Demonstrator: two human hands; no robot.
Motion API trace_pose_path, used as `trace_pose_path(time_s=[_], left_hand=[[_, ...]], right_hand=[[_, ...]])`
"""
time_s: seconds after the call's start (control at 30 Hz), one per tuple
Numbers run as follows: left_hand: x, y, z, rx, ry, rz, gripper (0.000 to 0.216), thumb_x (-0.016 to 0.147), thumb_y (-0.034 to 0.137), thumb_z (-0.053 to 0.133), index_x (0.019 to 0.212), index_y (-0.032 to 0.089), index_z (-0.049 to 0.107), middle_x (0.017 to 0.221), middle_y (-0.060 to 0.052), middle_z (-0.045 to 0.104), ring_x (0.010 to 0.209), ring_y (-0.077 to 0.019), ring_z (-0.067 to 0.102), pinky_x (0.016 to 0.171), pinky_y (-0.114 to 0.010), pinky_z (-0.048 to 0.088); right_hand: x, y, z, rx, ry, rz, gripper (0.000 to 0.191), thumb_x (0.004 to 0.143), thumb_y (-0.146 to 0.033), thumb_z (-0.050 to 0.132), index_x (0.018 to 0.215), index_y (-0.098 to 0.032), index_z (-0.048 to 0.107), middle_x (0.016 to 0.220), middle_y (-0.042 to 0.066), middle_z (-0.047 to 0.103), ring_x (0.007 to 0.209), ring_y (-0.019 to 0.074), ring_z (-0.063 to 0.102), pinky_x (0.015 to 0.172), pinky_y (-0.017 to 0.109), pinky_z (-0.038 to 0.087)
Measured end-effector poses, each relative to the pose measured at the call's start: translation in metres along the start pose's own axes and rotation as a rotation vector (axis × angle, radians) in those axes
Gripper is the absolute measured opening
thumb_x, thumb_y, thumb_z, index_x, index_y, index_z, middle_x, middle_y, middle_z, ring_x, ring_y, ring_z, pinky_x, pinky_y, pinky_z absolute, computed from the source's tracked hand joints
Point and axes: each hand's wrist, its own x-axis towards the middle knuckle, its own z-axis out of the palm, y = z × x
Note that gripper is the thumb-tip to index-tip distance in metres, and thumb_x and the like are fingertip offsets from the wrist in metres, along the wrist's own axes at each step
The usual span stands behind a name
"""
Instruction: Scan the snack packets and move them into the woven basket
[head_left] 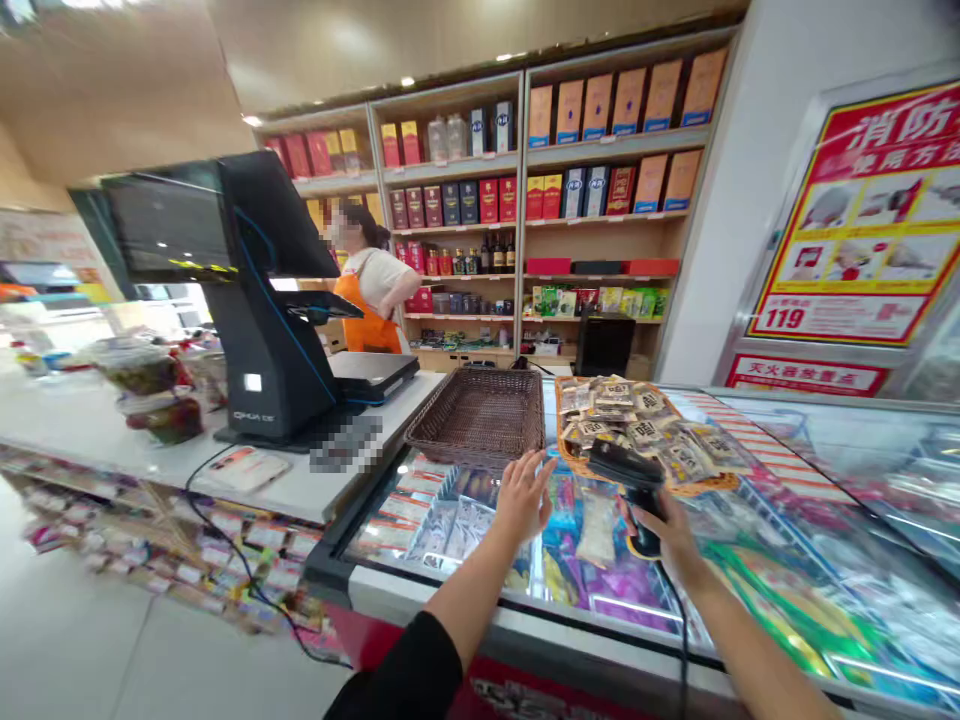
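Note:
My right hand (667,530) grips the handle of a black barcode scanner (626,467), whose cable hangs down past the freezer's front edge. The scanner's head is in front of an orange wicker basket (720,487) heaped with small packaged snacks (619,415). My left hand (523,497) is stretched out over the glass freezer top, fingers apart, holding nothing. Just beyond its fingertips sits a dark brown woven basket (487,405) with nothing visible inside. Whether the left fingertips touch that basket's rim I cannot tell.
A checkout terminal (262,300) with a weighing plate (375,368) stands on the white counter (300,487) at left. Packaged goods (600,530) show through the freezer glass. Behind, a person in an orange apron (367,300) stands before shelves of boxes (480,205).

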Motion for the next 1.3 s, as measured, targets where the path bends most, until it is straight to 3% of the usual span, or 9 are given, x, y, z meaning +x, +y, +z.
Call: trace_pose_path(time_s=[0.33, 0.53, 0.7, 0.77, 0.87, 1.0, 1.07, 1.17, 1.3], left_hand=[[-0.002, 0.001, -0.004, -0.012, -0.089, -0.035, 0.057, 0.079, 0.013, 0.048, 0.136, 0.021, 0.050, 0.143, -0.011, 0.048, 0.137, -0.0266, 0.037, 0.108, -0.046, 0.032], [0.000, -0.003, -0.001, -0.012, -0.055, -0.007, 0.055, 0.078, 0.010, 0.049, 0.132, 0.020, 0.053, 0.142, -0.012, 0.048, 0.136, -0.0275, 0.037, 0.106, -0.046, 0.034], [0.000, 0.000, -0.006, -0.016, -0.002, 0.001, 0.049, 0.079, 0.011, 0.051, 0.127, 0.020, 0.056, 0.137, -0.013, 0.053, 0.132, -0.0279, 0.043, 0.103, -0.046, 0.036], [0.009, 0.008, -0.010, -0.030, 0.031, -0.018, 0.042, 0.082, 0.014, 0.051, 0.123, 0.022, 0.059, 0.131, -0.011, 0.058, 0.124, -0.0260, 0.051, 0.101, -0.044, 0.038], [0.046, 0.024, -0.013, -0.050, 0.023, -0.043, 0.035, 0.085, 0.018, 0.051, 0.117, 0.025, 0.063, 0.125, -0.009, 0.062, 0.116, -0.0229, 0.056, 0.098, -0.040, 0.041], [0.109, 0.041, -0.006, -0.017, -0.229, -0.006, 0.048, 0.076, 0.008, 0.056, 0.121, 0.023, 0.060, 0.132, -0.009, 0.059, 0.125, -0.0252, 0.050, 0.099, -0.039, 0.042], [0.129, 0.042, -0.001, 0.001, -0.356, -0.008, 0.047, 0.075, 0.006, 0.055, 0.119, 0.022, 0.061, 0.121, -0.008, 0.066, 0.115, -0.0241, 0.058, 0.094, -0.036, 0.045], [0.136, 0.034, 0.004, 0.006, -0.410, 0.004, 0.046, 0.077, 0.005, 0.052, 0.119, 0.023, 0.063, 0.107, -0.006, 0.072, 0.099, -0.0217, 0.066, 0.091, -0.034, 0.046], [0.128, 0.019, -0.001, -0.128, -0.271, -0.045, 0.037, 0.082, 0.012, 0.053, 0.113, 0.025, 0.069, 0.104, -0.005, 0.074, 0.097, -0.0208, 0.067, 0.092, -0.033, 0.046]], right_hand=[[0.004, -0.012, -0.003, 0.092, 0.125, -0.050, 0.028, 0.075, -0.035, 0.073, 0.095, -0.022, 0.059, 0.074, 0.000, 0.060, 0.052, 0.0126, 0.051, 0.048, 0.026, 0.042], [0.008, -0.015, 0.000, 0.122, 0.240, 0.005, 0.030, 0.074, -0.043, 0.074, 0.085, -0.019, 0.059, 0.063, -0.002, 0.057, 0.044, 0.0106, 0.047, 0.041, 0.024, 0.039], [0.014, -0.020, -0.004, 0.207, 0.326, 0.018, 0.033, 0.070, -0.042, 0.077, 0.087, -0.020, 0.059, 0.070, -0.001, 0.060, 0.047, 0.0113, 0.051, 0.042, 0.024, 0.040], [0.017, -0.020, -0.006, 0.232, 0.345, 0.033, 0.034, 0.069, -0.043, 0.076, 0.088, -0.021, 0.058, 0.071, -0.001, 0.061, 0.047, 0.0115, 0.051, 0.041, 0.023, 0.040], [0.019, -0.019, -0.009, 0.256, 0.331, 0.041, 0.035, 0.070, -0.046, 0.075, 0.089, -0.022, 0.057, 0.069, -0.002, 0.060, 0.046, 0.0117, 0.051, 0.040, 0.023, 0.040], [0.020, -0.016, -0.010, 0.276, 0.320, 0.026, 0.033, 0.069, -0.044, 0.076, 0.083, -0.021, 0.058, 0.067, -0.003, 0.060, 0.045, 0.0106, 0.050, 0.042, 0.023, 0.040], [0.021, -0.015, -0.010, 0.279, 0.323, 0.023, 0.031, 0.069, -0.043, 0.076, 0.081, -0.020, 0.059, 0.067, -0.002, 0.060, 0.045, 0.0102, 0.050, 0.043, 0.023, 0.040], [0.022, -0.014, -0.009, 0.269, 0.323, 0.036, 0.034, 0.064, -0.045, 0.079, 0.077, -0.019, 0.060, 0.064, -0.002, 0.060, 0.044, 0.0106, 0.050, 0.043, 0.024, 0.040], [0.023, -0.019, -0.005, 0.315, 0.282, 0.067, 0.042, 0.066, -0.058, 0.075, 0.074, -0.018, 0.062, 0.062, -0.001, 0.060, 0.044, 0.0108, 0.050, 0.041, 0.023, 0.039]])
